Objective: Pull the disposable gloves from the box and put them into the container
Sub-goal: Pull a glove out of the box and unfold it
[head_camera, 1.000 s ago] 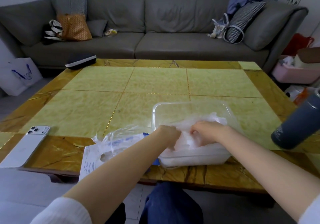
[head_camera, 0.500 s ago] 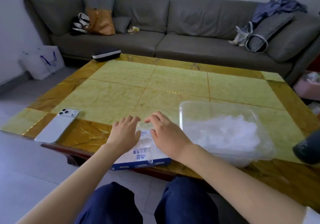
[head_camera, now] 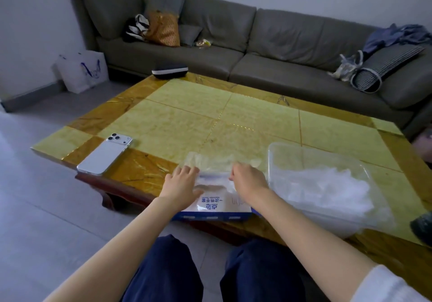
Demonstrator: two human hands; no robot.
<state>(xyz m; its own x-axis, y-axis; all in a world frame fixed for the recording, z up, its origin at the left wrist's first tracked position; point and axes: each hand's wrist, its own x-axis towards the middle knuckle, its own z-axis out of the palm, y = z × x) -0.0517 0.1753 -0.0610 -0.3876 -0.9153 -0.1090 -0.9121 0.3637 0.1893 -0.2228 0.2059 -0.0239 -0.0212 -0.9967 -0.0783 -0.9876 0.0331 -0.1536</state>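
Left grip (head_camera: pixel 184 182) flat on box (head_camera: pixel 217 206); right grip (head_camera: pixel 247 180) pinches glove (head_camera: pixel 210 161); container (head_camera: pixel 292 159) just right, right arm nearer.

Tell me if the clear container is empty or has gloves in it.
Not empty: a crumpled white heap of gloves lies inside the clear container.

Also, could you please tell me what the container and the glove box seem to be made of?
The container looks like clear, glossy plastic: the table shows through its walls. The box seems printed cardboard, matte white and blue, with crisp edges.
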